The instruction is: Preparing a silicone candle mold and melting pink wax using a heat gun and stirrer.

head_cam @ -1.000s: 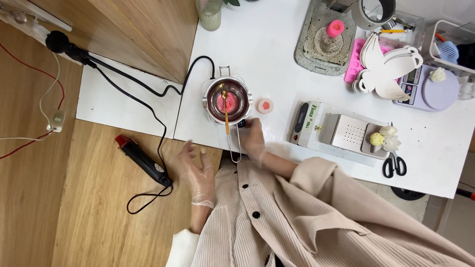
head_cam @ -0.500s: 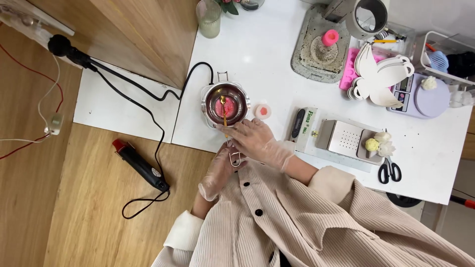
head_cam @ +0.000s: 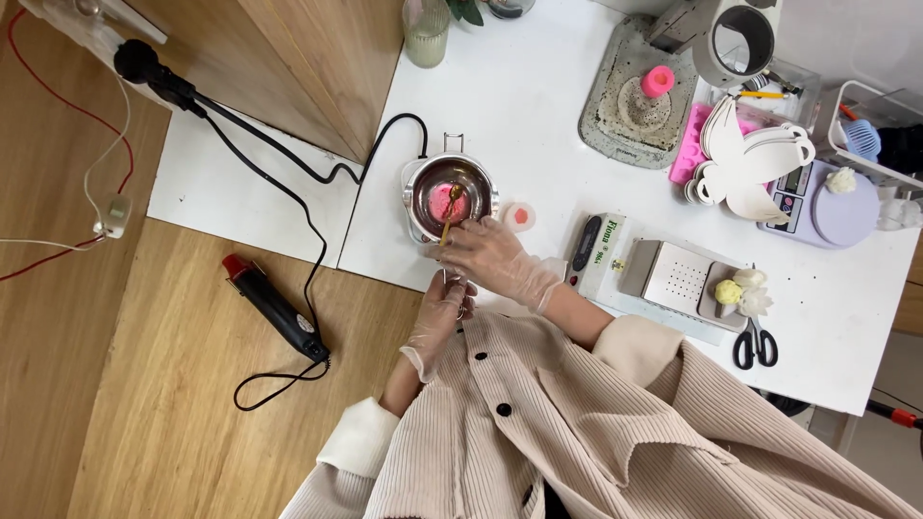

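Steel melting pot (head_cam: 448,197) is sitting near the front edge of the white bench (head_cam: 519,106), holding pink melted wax (head_cam: 448,204). A gold spoon (head_cam: 449,213) is standing in the wax, its handle angling toward the person. The pot's wire handle (head_cam: 455,288) is sticking out past the bench edge.

Right hand (head_cam: 495,258), in a clear glove, is lying palm down over the near rim of the pot, fingers closing narrow on the spoon handle. Left hand (head_cam: 441,312), also gloved, is coming up from below the bench edge, fingers curling around the wire handle, so that grip is holding the handle.

Just right of the pot: small round white cup (head_cam: 519,216) with pink wax in it. Further back, grey tray (head_cam: 635,96) is carrying a pink moulded piece (head_cam: 658,81). Pink silicone mould (head_cam: 694,144) is lying partly under white butterfly cutouts (head_cam: 750,163). Grey box (head_cam: 673,279) is holding small pale flowers (head_cam: 740,285), scissors (head_cam: 754,344) just beside it. Black heat gun (head_cam: 276,310) is lying on the wood floor to the left.
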